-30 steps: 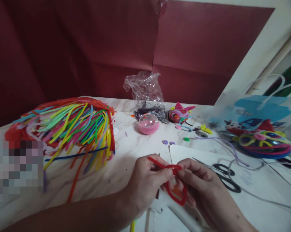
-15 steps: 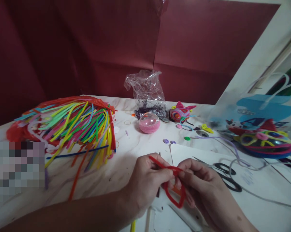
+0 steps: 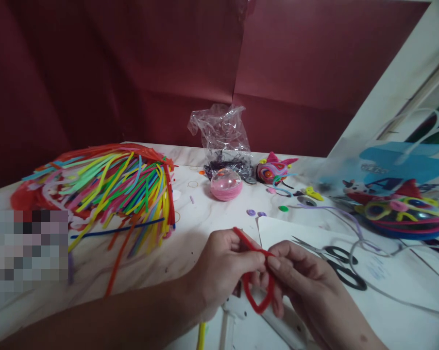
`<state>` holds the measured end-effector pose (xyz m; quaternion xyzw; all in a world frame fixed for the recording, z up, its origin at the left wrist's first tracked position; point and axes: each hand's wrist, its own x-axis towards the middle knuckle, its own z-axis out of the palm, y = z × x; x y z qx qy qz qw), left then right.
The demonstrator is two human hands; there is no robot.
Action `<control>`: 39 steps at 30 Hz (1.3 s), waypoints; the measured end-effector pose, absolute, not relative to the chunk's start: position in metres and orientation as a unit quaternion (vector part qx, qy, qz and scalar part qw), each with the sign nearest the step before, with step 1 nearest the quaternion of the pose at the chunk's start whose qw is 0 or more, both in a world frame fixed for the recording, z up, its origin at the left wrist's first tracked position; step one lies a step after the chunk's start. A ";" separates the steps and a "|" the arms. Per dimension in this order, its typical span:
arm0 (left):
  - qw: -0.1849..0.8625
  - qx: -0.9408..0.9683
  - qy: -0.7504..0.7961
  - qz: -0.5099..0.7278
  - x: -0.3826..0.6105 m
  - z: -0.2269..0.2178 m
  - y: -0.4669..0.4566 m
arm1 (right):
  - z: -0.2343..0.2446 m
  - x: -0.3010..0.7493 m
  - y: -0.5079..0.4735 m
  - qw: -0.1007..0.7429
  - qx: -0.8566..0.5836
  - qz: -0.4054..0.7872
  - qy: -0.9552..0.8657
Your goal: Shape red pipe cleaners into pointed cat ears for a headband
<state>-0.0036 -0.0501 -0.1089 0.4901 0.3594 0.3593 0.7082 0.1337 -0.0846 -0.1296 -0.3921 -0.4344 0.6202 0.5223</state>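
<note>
A red pipe cleaner point(image 3: 260, 307), bent into a loop with a pointed lower end, is pinched between both my hands. My left hand point(image 3: 227, 272) grips it near the crossing, and one length sticks up past the fingers. My right hand point(image 3: 299, 272) holds the crossing point between thumb and fingertips, close against the left thumb. The loop hangs below the fingers. Beyond the hands stands a clear ball point(image 3: 227, 184) with pink pipe cleaner wound round its lower half. Black-handled scissors point(image 3: 336, 260) lie right of my right hand, on white paper point(image 3: 299, 231).
A large bundle of coloured pipe cleaners point(image 3: 125, 194) spreads at the left. Behind the ball is a crumpled clear bag point(image 3: 225, 131). Two decorated balls, one pink with ears point(image 3: 274, 170) and one multicoloured point(image 3: 405, 214), sit at the right, near a translucent bag point(image 3: 397, 160). Purple buttons point(image 3: 251, 212) lie mid-table.
The red loop has turned and narrowed a little, its lower tip shifting left. The free length now stands steeper above my left hand. Both hands stay close together.
</note>
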 end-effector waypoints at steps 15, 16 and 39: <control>0.701 0.475 0.380 0.371 -0.002 -0.108 -0.053 | -0.131 0.131 -0.086 0.521 -0.435 0.587 -0.441; 0.695 0.486 0.386 0.362 -0.002 -0.106 -0.053 | -0.131 0.132 -0.085 0.512 -0.444 0.581 -0.451; 0.692 0.512 0.406 0.309 -0.005 -0.105 -0.050 | -0.128 0.141 -0.081 0.505 -0.485 0.539 -0.468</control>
